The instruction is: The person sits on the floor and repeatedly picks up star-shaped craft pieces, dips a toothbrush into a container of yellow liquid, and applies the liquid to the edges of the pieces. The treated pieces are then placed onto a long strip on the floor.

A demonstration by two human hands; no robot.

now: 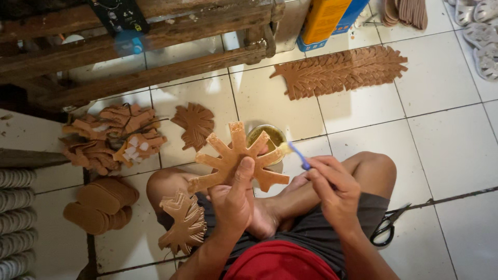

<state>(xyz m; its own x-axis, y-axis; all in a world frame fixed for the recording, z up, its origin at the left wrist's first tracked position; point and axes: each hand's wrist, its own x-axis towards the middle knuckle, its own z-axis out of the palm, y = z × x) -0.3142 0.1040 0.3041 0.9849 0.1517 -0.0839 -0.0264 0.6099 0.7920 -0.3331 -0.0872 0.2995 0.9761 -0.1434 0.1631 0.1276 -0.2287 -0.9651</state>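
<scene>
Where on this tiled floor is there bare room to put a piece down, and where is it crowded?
Bare tile lies right of the glue tin, between the long fanned row of brown pieces and the scissors. It is crowded on the left: piles of cutouts, stacked soles and a wooden frame.

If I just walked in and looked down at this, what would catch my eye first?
First, the branching brown cut-out held up in the left hand at the centre, with the right hand bringing a blue-handled brush to its edge above a small round tin. Next, the long row of overlapping brown pieces laid out on the white tiled floor at upper right, and the heaps of similar pieces at left.
</scene>
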